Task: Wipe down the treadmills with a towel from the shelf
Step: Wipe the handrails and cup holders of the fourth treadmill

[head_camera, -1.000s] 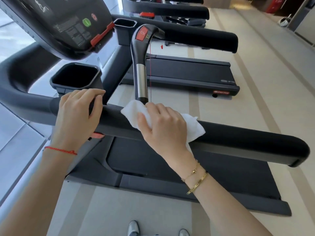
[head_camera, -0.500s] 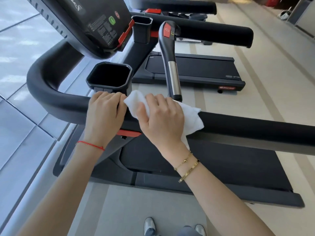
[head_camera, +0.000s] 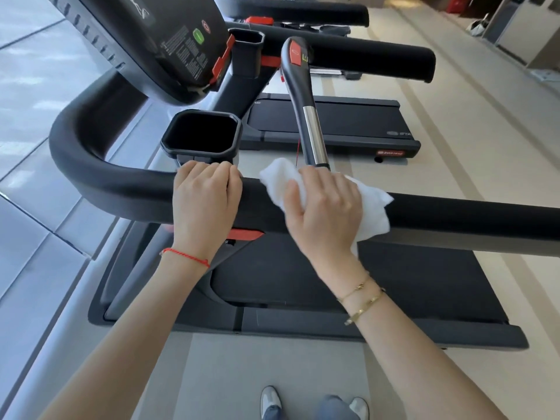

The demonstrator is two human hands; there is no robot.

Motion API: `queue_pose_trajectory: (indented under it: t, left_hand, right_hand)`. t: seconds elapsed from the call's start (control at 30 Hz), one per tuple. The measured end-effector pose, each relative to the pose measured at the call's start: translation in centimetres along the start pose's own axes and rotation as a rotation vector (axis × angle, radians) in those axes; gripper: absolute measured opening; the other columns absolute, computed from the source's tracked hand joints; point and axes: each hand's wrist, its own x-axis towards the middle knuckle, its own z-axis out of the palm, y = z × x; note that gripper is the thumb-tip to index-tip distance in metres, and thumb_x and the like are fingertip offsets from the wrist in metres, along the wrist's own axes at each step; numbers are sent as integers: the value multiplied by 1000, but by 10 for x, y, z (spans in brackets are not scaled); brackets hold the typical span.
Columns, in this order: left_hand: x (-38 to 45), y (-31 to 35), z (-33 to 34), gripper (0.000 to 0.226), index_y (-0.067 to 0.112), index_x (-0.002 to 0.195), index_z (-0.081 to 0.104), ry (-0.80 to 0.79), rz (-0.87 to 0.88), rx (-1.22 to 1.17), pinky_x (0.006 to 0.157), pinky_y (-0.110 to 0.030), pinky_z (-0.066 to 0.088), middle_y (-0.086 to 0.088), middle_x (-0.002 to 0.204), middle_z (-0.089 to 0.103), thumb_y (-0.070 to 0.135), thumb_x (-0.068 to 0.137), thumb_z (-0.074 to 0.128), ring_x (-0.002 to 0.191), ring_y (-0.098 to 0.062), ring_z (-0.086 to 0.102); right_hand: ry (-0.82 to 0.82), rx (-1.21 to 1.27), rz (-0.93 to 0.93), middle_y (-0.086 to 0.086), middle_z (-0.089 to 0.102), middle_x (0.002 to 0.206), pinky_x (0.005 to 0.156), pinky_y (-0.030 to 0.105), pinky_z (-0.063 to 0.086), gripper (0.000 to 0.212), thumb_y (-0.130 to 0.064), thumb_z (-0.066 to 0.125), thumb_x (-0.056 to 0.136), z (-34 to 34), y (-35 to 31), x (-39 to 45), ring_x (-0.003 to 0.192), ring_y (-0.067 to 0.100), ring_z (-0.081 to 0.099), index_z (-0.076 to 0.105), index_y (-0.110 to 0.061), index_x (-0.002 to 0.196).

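A black treadmill stands in front of me, its padded handrail running across the view. My right hand grips a white towel and holds it wrapped over the rail, just below the upright pulse grip. My left hand curls over the same rail to the left, beside the square cup holder. A gap of bare rail lies between the two hands. The console tilts above at the upper left. The belt shows under the rail.
A second treadmill stands behind this one, with a third rail further back. Pale striped floor stretches to the right. Grey tiles lie to the left. My shoes show at the bottom edge.
The view has shifted left along the treadmill. My right hand slid the towel left along the rail, then back right, so a gap has opened between my hands. My left hand keeps its hold.
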Motion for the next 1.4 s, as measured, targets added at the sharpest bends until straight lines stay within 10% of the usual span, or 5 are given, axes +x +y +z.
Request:
queue_pose_trajectory:
  t: [0.43, 0.87, 1.13, 1.4]
  left_hand:
    - [0, 4, 4, 47, 8, 73, 62, 80, -44, -34, 91, -34, 40, -6, 66, 61, 20, 103, 28, 68, -27, 53]
    - [0, 4, 1, 37, 8, 66, 54, 83, -71, -78, 82, -33, 39, -4, 58, 51, 14, 97, 35, 61, -26, 45]
    - [0, 9, 2, 43, 11, 74, 62, 45, -106, -33, 90, -30, 35, -3, 66, 61, 19, 100, 29, 69, -24, 53]
    - [0, 19, -1, 40, 13, 79, 67, 26, -106, -92, 96, -33, 32, 0, 72, 66, 18, 101, 34, 77, -22, 59]
  right_hand:
    - [23, -53, 79, 0, 46, 55, 58, 29, 23, 32, -33, 42, 94, -11, 24, 12, 56, 20, 33, 40, -20, 65]
    - [-142, 86, -177, 0, 67, 85, 72, 34, 45, 40, -41, 37, 100, -9, 0, 6, 76, 22, 58, 67, -15, 103]
    - [-124, -25, 32, -2, 45, 60, 60, 30, 26, 34, -35, 37, 97, -26, 34, 13, 58, 20, 38, 48, -16, 71]
    - [-264, 12, -85, -2, 55, 67, 62, 30, 32, 39, -42, 33, 98, -24, 26, 15, 63, 19, 45, 56, -16, 80]
